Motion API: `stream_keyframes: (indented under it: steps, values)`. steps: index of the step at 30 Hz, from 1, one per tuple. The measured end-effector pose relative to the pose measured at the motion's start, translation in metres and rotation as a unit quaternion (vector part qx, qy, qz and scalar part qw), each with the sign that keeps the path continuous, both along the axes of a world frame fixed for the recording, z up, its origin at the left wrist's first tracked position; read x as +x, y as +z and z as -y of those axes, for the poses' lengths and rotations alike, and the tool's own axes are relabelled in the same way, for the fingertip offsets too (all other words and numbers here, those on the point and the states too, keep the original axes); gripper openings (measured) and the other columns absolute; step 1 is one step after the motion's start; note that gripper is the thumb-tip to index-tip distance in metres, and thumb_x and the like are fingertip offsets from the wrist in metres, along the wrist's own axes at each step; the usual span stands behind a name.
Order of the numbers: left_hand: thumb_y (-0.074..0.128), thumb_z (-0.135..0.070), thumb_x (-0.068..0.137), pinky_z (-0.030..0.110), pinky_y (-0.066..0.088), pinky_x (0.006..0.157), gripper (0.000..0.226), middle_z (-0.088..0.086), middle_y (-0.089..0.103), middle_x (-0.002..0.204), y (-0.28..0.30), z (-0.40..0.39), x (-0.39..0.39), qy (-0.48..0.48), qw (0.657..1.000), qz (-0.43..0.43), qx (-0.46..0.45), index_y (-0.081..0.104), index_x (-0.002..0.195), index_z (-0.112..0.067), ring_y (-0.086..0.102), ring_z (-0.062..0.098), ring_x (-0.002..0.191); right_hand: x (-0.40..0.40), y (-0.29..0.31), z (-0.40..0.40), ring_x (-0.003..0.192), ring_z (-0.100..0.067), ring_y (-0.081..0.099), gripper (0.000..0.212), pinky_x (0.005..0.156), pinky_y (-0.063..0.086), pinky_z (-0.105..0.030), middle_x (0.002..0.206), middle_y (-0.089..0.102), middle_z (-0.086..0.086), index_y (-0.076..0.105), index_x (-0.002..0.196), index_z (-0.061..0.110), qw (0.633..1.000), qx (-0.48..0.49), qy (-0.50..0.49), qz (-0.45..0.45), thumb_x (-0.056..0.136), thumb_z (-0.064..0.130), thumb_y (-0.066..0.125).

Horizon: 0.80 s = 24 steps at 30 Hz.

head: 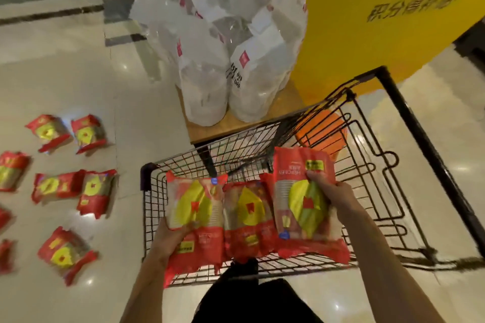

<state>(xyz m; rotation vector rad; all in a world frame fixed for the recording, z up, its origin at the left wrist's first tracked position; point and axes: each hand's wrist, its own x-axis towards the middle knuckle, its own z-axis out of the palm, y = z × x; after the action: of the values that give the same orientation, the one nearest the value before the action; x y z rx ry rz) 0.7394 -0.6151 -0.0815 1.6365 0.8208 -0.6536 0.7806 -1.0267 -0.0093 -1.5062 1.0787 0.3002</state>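
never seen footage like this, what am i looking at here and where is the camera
There is one picture, taken by a wide camera worn on a person's head, looking down at their own bare hands. The left hand grips one end of a row of three red-and-yellow packs, the right hand the other end, over a black wire cart. Similar packs lie on the tiled floor to the left. White bags stand on a wooden table behind the cart.

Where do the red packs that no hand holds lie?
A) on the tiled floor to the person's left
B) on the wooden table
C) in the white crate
A: the loose red packs lie scattered on the tiled floor, left of the wire cart; the wooden table bears only white bags.
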Motion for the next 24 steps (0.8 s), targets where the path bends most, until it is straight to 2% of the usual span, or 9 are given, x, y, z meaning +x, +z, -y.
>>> stream_keyframes:
  steps: [3, 8, 10, 13, 15, 18, 20, 22, 24]
  values:
    - [0.1, -0.047, 0.039, 0.058, 0.061, 0.077, 0.096, 0.014, 0.078, 0.102, -0.029, 0.007, 0.002, 0.032, 0.998, -0.046, -0.018, 0.063, 0.121, -0.014, 0.077, 0.035, 0.086, 0.012, -0.032, 0.009, 0.078, -0.019, 0.068, 0.048, 0.065, 0.055, -0.031, 0.085, 0.07, -0.003, 0.065, 0.103, 0.01, 0.999, -0.006, 0.02, -0.033, 0.071, 0.037, 0.089]
    - [0.102, -0.04, 0.041, 0.058, 0.061, 0.077, 0.095, 0.015, 0.077, 0.105, -0.071, 0.018, 0.003, 0.096, 0.991, -0.088, -0.031, 0.061, 0.123, -0.015, 0.076, 0.036, 0.089, 0.017, -0.09, 0.024, 0.079, -0.017, 0.071, 0.048, 0.063, 0.056, -0.027, 0.087, 0.073, -0.001, 0.069, 0.101, 0.014, 0.994, -0.018, 0.056, -0.097, 0.065, 0.033, 0.093]
    - [0.098, -0.029, 0.054, 0.052, 0.062, 0.072, 0.083, 0.017, 0.076, 0.107, -0.082, 0.016, 0.007, 0.09, 0.991, -0.094, -0.029, 0.061, 0.126, -0.012, 0.076, 0.036, 0.088, 0.017, -0.112, 0.028, 0.08, -0.018, 0.07, 0.047, 0.068, 0.056, -0.029, 0.088, 0.073, -0.002, 0.071, 0.102, 0.014, 0.989, -0.038, 0.084, -0.112, 0.066, 0.034, 0.093]
    - [0.097, -0.029, 0.059, 0.044, 0.063, 0.068, 0.082, 0.013, 0.075, 0.111, -0.094, 0.014, 0.012, 0.055, 0.993, -0.107, -0.019, 0.059, 0.13, -0.015, 0.077, 0.031, 0.089, 0.019, -0.135, 0.034, 0.09, -0.025, 0.069, 0.05, 0.084, 0.057, -0.037, 0.097, 0.072, -0.006, 0.07, 0.107, 0.014, 0.985, -0.041, 0.103, -0.132, 0.068, 0.038, 0.091]
    - [0.094, -0.025, 0.066, 0.038, 0.062, 0.066, 0.07, 0.01, 0.075, 0.109, -0.094, 0.016, 0.013, 0.016, 0.994, -0.109, -0.01, 0.061, 0.126, -0.016, 0.076, 0.026, 0.088, 0.02, -0.139, 0.037, 0.089, -0.023, 0.069, 0.044, 0.085, 0.057, -0.037, 0.099, 0.072, -0.006, 0.069, 0.103, 0.017, 0.983, -0.04, 0.125, -0.128, 0.07, 0.039, 0.089]
    - [0.095, -0.038, 0.061, 0.041, 0.06, 0.08, 0.08, 0.006, 0.073, 0.113, -0.098, 0.013, 0.015, -0.042, 0.991, -0.125, 0.024, 0.059, 0.129, -0.017, 0.072, 0.028, 0.099, 0.013, -0.141, 0.041, 0.085, -0.021, 0.067, 0.043, 0.081, 0.054, -0.035, 0.101, 0.07, -0.007, 0.067, 0.107, 0.016, 0.982, -0.044, 0.136, -0.127, 0.076, 0.039, 0.086]
    - [0.095, -0.039, 0.06, 0.046, 0.059, 0.087, 0.084, 0.009, 0.072, 0.117, -0.101, 0.013, 0.013, -0.06, 0.988, -0.137, 0.03, 0.058, 0.132, -0.014, 0.071, 0.031, 0.103, 0.005, -0.142, 0.041, 0.083, -0.021, 0.067, 0.041, 0.081, 0.055, -0.036, 0.102, 0.07, -0.007, 0.064, 0.107, 0.017, 0.982, -0.04, 0.133, -0.131, 0.078, 0.039, 0.084]
    - [0.091, -0.027, 0.07, 0.051, 0.055, 0.094, 0.068, 0.013, 0.073, 0.117, -0.103, 0.017, 0.014, -0.068, 0.986, -0.149, 0.029, 0.062, 0.129, -0.01, 0.069, 0.034, 0.108, 0.0, -0.147, 0.041, 0.084, -0.021, 0.068, 0.043, 0.082, 0.057, -0.038, 0.103, 0.071, -0.006, 0.065, 0.108, 0.017, 0.98, -0.048, 0.144, -0.125, 0.077, 0.041, 0.084]
    - [0.086, -0.021, 0.076, 0.053, 0.052, 0.098, 0.055, 0.015, 0.072, 0.116, -0.104, 0.022, 0.016, -0.083, 0.984, -0.158, 0.029, 0.065, 0.125, -0.01, 0.067, 0.035, 0.112, 0.001, -0.149, 0.041, 0.081, -0.019, 0.066, 0.044, 0.077, 0.054, -0.034, 0.098, 0.07, -0.005, 0.066, 0.109, 0.016, 0.977, -0.073, 0.166, -0.112, 0.078, 0.042, 0.083]
